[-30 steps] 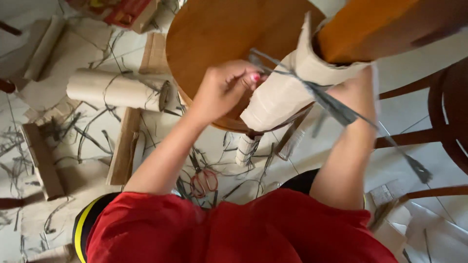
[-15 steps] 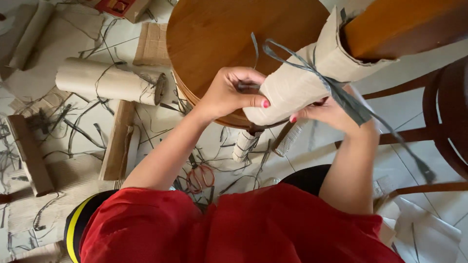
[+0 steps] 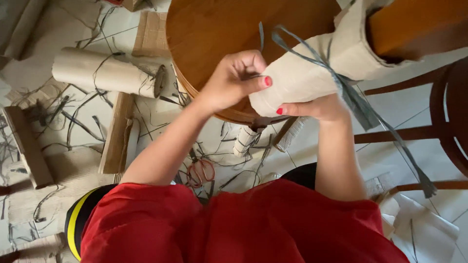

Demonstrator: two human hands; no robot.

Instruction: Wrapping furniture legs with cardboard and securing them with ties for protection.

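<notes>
A wooden chair leg (image 3: 419, 24) slants in from the upper right, wrapped in beige cardboard (image 3: 312, 73). A grey plastic strap (image 3: 351, 92) is tied around the wrap, and its loose ends hang down to the right. My left hand (image 3: 234, 80) pinches the strap against the near end of the wrap. My right hand (image 3: 317, 107) cups the wrap from underneath. Behind both hands is the round wooden seat (image 3: 214, 29) of the chair.
A cardboard roll (image 3: 105, 73) lies on the floor at the left among loose grey straps and flat cardboard pieces (image 3: 29, 146). Red-handled scissors (image 3: 200, 170) lie on the tiles below my arms. Another wooden chair frame (image 3: 448, 112) stands at the right.
My right hand has dropped from the raised strap down to the underside of the wrap. My left hand has slid onto the near end of the wrap.
</notes>
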